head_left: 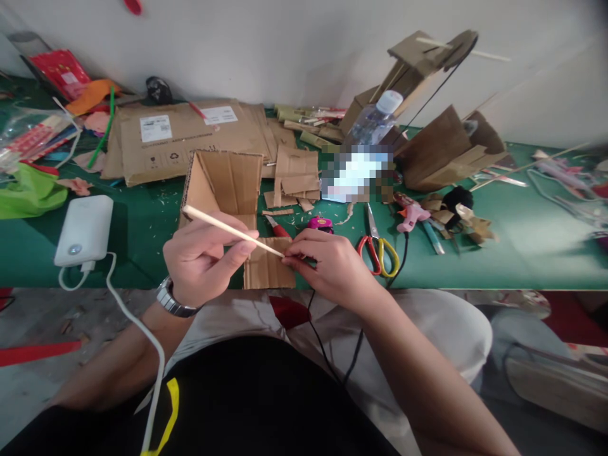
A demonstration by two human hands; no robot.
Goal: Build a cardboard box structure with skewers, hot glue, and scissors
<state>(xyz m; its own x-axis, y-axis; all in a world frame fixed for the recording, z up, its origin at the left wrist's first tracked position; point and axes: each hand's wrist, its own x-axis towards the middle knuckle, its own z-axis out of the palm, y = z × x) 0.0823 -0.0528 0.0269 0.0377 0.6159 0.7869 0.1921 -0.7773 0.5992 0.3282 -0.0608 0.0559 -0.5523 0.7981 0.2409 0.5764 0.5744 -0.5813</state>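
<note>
Green under all my clutter, the surface (142, 253) runs back to a pale wall (285, 57). My left hand (197, 259) has its fingers clamped on a wooden stick (221, 225), and the fingers of my right hand (332, 259) are pinched together at its lower end. The stick slants in front of an open cardboard box (237, 183), near a flat cardboard piece (270, 266) at the surface's front edge. As far as I can judge, the cutting and folding of the box have been done, since its walls stand up, but the stick is loose in my fingers, joined to no cardboard. I can't tell whether its ends have been trimmed. Cardboard scraps (299, 183) lie behind, with a red-handled knife (279, 229) close by. The scissors (372, 223) and the pink glue gun (410, 216) lie to my right, both out of my hands. Farther back stands a tall cardboard build (418, 54), already put together, with a thin rod (491, 56) sticking out near its top.
</note>
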